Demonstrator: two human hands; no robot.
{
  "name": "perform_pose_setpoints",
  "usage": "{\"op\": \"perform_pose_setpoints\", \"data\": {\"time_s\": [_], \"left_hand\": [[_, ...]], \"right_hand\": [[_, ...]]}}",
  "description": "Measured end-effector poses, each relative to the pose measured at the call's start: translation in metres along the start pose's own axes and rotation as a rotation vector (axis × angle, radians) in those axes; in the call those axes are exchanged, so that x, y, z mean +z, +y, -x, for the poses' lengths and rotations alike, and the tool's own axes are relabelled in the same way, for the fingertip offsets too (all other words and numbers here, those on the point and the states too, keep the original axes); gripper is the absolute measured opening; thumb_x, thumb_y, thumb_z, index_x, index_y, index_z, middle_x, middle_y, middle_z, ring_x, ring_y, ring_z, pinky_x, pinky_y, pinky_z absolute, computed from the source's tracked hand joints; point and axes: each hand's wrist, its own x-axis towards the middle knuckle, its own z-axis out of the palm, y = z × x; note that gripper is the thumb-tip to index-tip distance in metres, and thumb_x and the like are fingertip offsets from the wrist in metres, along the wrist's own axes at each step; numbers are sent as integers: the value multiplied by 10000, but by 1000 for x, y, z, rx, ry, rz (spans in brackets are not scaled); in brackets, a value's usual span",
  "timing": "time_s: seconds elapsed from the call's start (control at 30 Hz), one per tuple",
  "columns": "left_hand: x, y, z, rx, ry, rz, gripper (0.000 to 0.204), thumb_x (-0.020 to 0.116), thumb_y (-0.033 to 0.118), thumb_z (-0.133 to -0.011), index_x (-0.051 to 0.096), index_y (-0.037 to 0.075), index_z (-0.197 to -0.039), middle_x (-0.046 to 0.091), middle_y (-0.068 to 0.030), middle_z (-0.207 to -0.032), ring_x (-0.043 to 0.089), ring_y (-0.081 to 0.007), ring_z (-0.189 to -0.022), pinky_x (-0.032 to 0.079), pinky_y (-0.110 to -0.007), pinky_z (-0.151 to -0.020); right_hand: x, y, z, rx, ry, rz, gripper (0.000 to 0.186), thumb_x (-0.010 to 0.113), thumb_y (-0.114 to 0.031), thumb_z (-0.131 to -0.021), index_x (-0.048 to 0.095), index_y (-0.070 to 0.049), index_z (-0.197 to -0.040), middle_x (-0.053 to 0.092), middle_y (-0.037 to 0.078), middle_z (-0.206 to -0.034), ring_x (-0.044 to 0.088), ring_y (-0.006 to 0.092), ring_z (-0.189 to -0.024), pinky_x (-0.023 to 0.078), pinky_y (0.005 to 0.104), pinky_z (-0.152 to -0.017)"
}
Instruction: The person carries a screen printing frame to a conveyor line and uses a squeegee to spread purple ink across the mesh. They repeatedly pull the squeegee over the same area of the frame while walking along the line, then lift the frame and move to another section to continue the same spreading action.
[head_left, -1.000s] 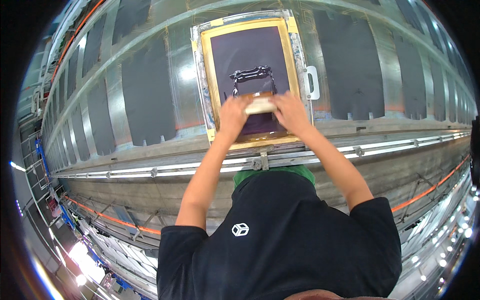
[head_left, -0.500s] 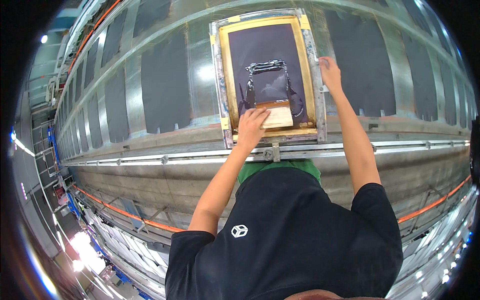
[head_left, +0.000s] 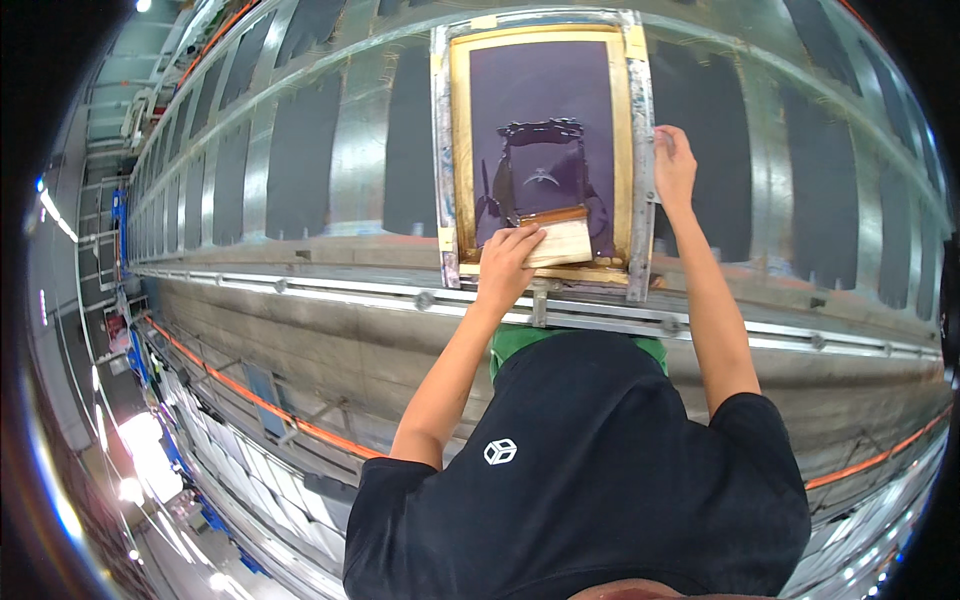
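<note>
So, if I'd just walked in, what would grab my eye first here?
A tall rectangular frame with a yellow inner border around a dark purple panel stands out at the upper middle. Near its lower edge, the fingers of the left hand lie over a pale wooden block, with glossy black liquid tracing a rough outline above it. On either side, dark grey rectangular sheets run in rows across the shiny metallic-looking surface.

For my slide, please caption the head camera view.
Left hand on a wooden squeegee inside a yellow-edged frame, right hand at the frame's right edge.
</note>
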Motion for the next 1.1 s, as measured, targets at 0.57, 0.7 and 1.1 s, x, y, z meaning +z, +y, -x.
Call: {"op": "perform_pose_setpoints", "data": {"time_s": [0.57,0.7,1.1], "left_hand": [[-109,-172,75,115,-135,12,661,771,-26,-601,702,97,-1246,686,-38,-1297,623,-286,-1127,519,-407,-976],[-103,-180,62,89,-139,-42,677,754,-51,-615,700,136,-1264,677,-17,-1327,613,-276,-1160,511,-392,-959],[-101,-211,-107,66,-102,22,393,784,52,-695,784,130,-1080,760,-28,-1117,655,-287,-950,550,-395,-862]], "right_hand": [[150,-67,68,158,-69,122,247,584,-311,-1021,663,-143,-1183,669,196,-857,638,384,-746,487,450,-732],[143,-48,65,-15,-106,297,322,603,-331,-1004,666,-138,-1254,684,180,-1090,640,377,-936,494,473,-849],[183,-153,92,-499,-647,547,476,797,-181,-778,685,-111,-1236,660,67,-1240,588,281,-1102,451,422,-967]]}}
